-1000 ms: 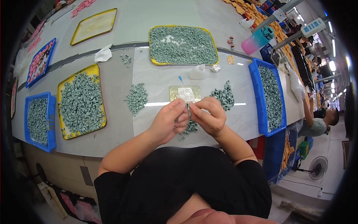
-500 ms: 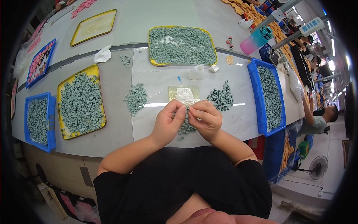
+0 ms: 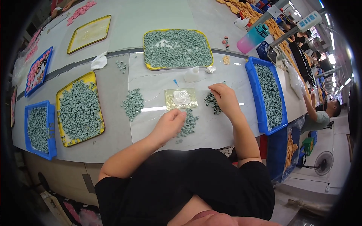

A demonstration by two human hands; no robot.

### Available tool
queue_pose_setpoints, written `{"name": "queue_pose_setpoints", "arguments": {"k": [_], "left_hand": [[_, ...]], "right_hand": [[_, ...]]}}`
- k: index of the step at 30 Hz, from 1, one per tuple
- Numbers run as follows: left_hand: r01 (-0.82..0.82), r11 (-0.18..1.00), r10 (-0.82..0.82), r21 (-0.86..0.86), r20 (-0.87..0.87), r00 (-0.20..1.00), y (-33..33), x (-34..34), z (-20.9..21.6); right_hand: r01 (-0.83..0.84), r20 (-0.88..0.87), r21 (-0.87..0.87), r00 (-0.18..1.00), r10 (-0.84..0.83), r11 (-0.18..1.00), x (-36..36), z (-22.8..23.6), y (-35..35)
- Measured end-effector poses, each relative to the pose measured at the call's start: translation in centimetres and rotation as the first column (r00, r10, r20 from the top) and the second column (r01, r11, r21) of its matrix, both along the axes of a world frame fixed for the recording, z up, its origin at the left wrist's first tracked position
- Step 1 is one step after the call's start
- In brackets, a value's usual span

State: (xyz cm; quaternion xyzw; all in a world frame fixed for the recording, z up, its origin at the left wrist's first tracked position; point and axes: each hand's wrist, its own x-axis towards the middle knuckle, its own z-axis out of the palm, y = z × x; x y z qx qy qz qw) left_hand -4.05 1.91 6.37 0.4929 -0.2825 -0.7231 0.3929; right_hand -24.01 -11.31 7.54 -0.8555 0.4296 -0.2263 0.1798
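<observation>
My left hand is closed, its thumb and fingertips pressed together beside the centre pile of small grey-green pieces. Whatever it pinches is too small or hidden to name. Over the right pile of darker green pieces hovers my right hand, fingers bent together and fingertips at the pile's upper edge; their contents do not show. Between the hands and a little beyond lies a yellowish, see-through slab bearing a white patch with a round clear spot. A third pile of green pieces sits to the left.
Beyond the slab are a white squeeze bottle, a blue pointed tip and a yellow-rimmed tray of green pieces. Another yellow tray and a blue bin stand left; a blue bin stands right, near a drinking bottle.
My hands, together in front of the slab before, have come apart. The right has gone right and away to the darker pile; the left has drawn slightly down.
</observation>
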Motion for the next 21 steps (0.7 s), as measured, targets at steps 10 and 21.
{"name": "queue_pose_setpoints", "arguments": {"k": [10,21], "left_hand": [[-0.277,0.956,0.293,0.1,-0.415,0.861,-1.0,1.4,0.2],[-0.141,0.989,0.146,0.041,-0.297,0.944,-0.7,1.4,0.0]], "right_hand": [[-0.021,-0.318,0.042,0.947,0.034,0.999,0.6,-1.4,-0.7],[-0.204,0.199,0.361,0.97,0.139,0.91,5.7,2.6,5.5]]}}
